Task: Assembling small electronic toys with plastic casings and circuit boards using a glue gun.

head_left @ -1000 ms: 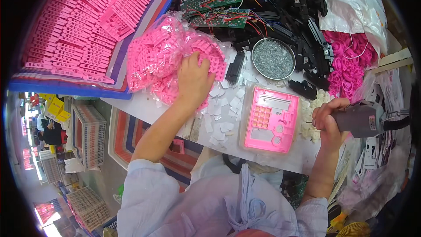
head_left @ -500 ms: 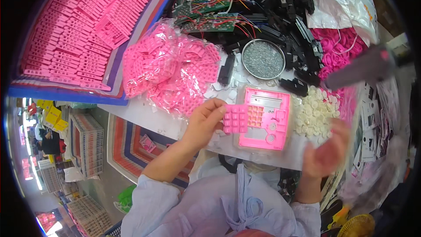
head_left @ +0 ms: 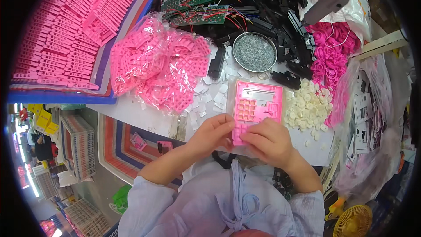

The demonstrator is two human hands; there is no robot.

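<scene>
A pink rubber keypad [head_left: 240, 131] is held over the near left part of a pink plastic housing [head_left: 275, 88], which lies on the white table. My left hand [head_left: 213, 132] has its thumb and fingers closed at the keypad's left edge. From the other side my right hand [head_left: 272, 141] grips it, fingers bent and covering its right part and the housing's near right corner. A grid of square openings [head_left: 246, 109] shows in the housing just beyond the keypad.
Bagged pink keypads [head_left: 162, 66] lie left, beside a bin of pink housings [head_left: 57, 48]. Beyond are a round tin of screws [head_left: 255, 52], circuit boards [head_left: 193, 0] and black parts [head_left: 287, 79]. White discs [head_left: 309, 105] and pink rings [head_left: 331, 57] sit right; an electric screwdriver [head_left: 328, 3] hangs above.
My right hand has come from the right, near the white discs, to the keypad. My left hand has brought the keypad down over the housing's near part. The screwdriver has swung farther away.
</scene>
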